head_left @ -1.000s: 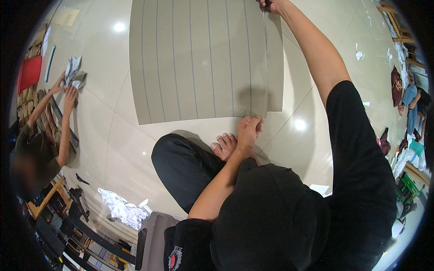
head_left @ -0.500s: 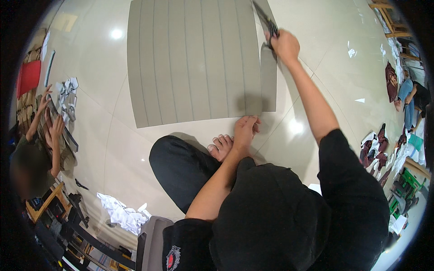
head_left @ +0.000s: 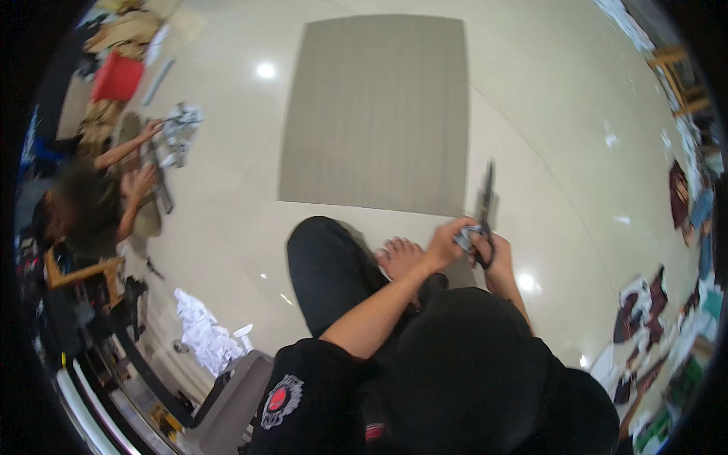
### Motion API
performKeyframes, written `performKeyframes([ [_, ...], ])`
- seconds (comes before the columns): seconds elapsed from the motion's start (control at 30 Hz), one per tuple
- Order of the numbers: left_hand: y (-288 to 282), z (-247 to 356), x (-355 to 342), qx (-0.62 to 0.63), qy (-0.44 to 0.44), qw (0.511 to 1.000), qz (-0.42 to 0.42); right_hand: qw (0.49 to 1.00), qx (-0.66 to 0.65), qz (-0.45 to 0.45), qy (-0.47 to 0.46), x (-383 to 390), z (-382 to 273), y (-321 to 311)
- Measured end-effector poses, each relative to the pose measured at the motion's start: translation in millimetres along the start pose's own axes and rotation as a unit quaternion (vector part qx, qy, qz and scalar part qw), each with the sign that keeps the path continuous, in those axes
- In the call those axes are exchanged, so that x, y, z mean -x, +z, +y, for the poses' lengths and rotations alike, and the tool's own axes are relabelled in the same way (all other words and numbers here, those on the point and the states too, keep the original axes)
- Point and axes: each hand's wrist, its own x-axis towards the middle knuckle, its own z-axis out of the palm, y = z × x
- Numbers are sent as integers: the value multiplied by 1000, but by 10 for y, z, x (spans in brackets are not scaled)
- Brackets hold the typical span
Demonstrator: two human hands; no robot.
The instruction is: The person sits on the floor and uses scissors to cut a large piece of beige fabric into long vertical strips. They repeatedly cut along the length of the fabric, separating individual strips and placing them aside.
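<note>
A grey-brown sheet with lengthwise lines (head_left: 375,114) lies flat on the pale tiled floor. Just off its near right corner, my left hand (head_left: 446,246) is closed around a crumpled light grey piece (head_left: 465,237) of thin material, part of it hidden by the fingers. My right hand (head_left: 498,262) sits right beside it, gripping dark scissors (head_left: 487,201) by the handles. Their blades point away from me, to the right of the sheet and apart from it. My right fingers also seem to touch the grey piece.
My bare foot (head_left: 399,258) and bent knee are close to the sheet's near edge. White crumpled scraps (head_left: 208,334) lie at lower left, near a grey bin (head_left: 235,402). Another person (head_left: 91,205) works on the floor at left. Maroon and white scraps (head_left: 641,311) lie at right.
My right hand has drawn the scissors back from the sheet's far right to beside my left hand. The narrow right-hand strip no longer lies beside the sheet; a grey piece is now between my hands.
</note>
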Motion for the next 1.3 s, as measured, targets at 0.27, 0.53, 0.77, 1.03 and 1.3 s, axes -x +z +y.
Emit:
performKeyframes([
  [0.27,-2110,353,-458,373,-171,852,326,991,57,117,-20,177,-80,-584],
  [0.53,-4789,1501,-269,-9,67,703,708,968,173,179,16,479,312,-1116],
  [0.77,-2386,840,-964,-345,-143,919,126,956,210,204,4,371,355,-894],
  [1.03,-1103,411,-638,-487,-91,868,-12,904,305,240,-178,-82,282,-440],
  [1.3,-1108,159,-184,-430,-130,892,55,824,423,201,-320,-581,362,162],
])
